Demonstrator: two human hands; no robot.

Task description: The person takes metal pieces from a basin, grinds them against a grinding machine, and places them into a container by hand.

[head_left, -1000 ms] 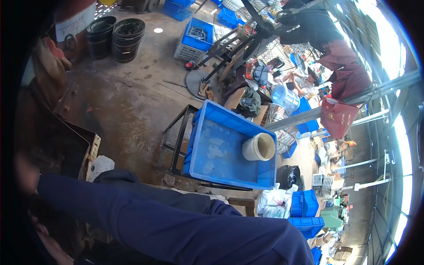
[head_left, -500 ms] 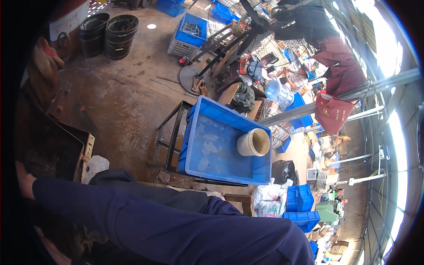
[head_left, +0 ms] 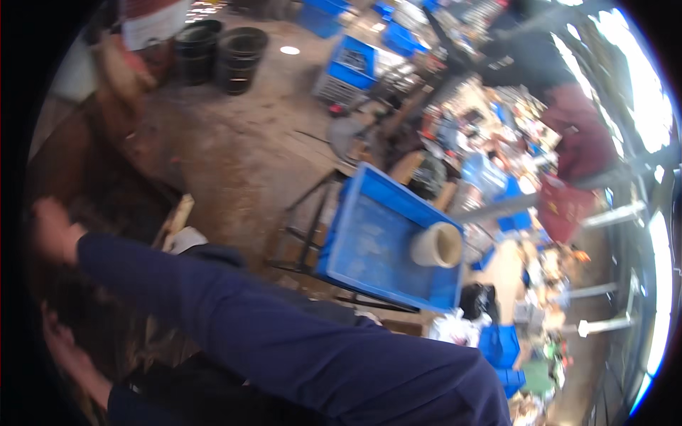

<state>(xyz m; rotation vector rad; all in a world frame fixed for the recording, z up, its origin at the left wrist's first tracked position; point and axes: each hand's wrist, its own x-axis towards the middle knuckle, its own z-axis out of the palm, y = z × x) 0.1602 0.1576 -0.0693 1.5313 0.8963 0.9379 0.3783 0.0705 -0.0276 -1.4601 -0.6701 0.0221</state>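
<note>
At the far left, my right hand (head_left: 58, 231) reaches out from a dark blue sleeve over a dark container (head_left: 135, 206). Motion smears its fingers, and I cannot make out anything in them. Below it, near the lower left rim, is my left hand (head_left: 74, 355), its fingers partly showing and apart, with no held thing visible. Dark, unclear shapes lie between the hands. Beside the container stands a pale wooden edge (head_left: 179, 216), with a whitish piece (head_left: 188, 240) next to it.
A blue tray (head_left: 369, 245) on a metal stand holds a cream bucket (head_left: 437, 245). Black buckets (head_left: 241, 60) stand beyond the wet floor. A blue crate (head_left: 352, 60) sits on a grey one near a large fan (head_left: 455, 60). White bags (head_left: 455, 328) lie beyond the tray.
The whole view has shifted, so the tray and buckets appear farther right. My right hand has come further into view and is blurred. More of my left hand shows.
</note>
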